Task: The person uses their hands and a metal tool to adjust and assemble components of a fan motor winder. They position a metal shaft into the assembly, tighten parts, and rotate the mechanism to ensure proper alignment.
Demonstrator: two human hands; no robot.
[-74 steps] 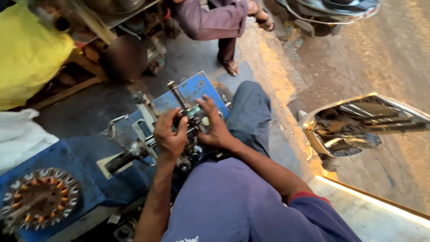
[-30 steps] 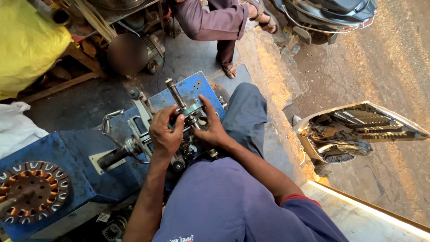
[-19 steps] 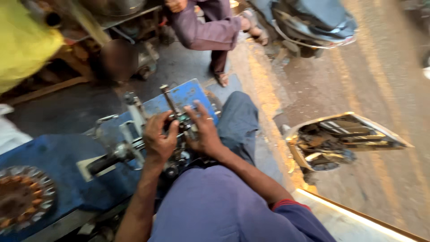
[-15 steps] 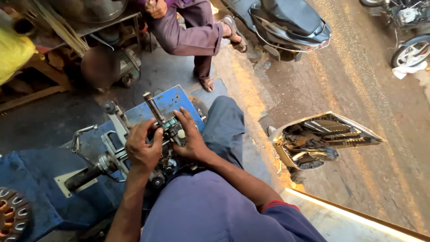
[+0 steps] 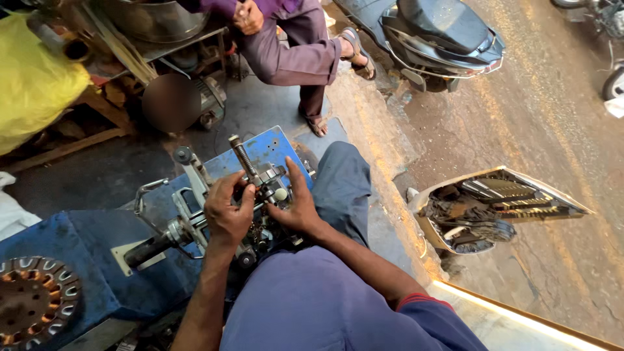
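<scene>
Both my hands work on a small metal winding machine [image 5: 195, 214] mounted on a blue base [image 5: 270, 146]. My left hand [image 5: 227, 211] grips the dark mechanism at its middle, fingers curled over the top. My right hand [image 5: 296, 208] presses against the same mechanism from the right, fingers spread near a small white knob [image 5: 280, 194]. A threaded steel shaft [image 5: 242, 155] sticks up just beyond my hands. A black crank handle [image 5: 146, 250] juts out to the left of the machine.
A round stator with copper windings [image 5: 36, 302] lies at the lower left on the blue bench. A seated person in purple trousers [image 5: 296, 55] is ahead. A yellow sack [image 5: 36, 84], a parked scooter [image 5: 435, 32] and a loose scooter panel [image 5: 494, 208] surround me.
The view has swung up and right, showing more road and the scooter. Both hands stay on the mechanism with only small finger shifts.
</scene>
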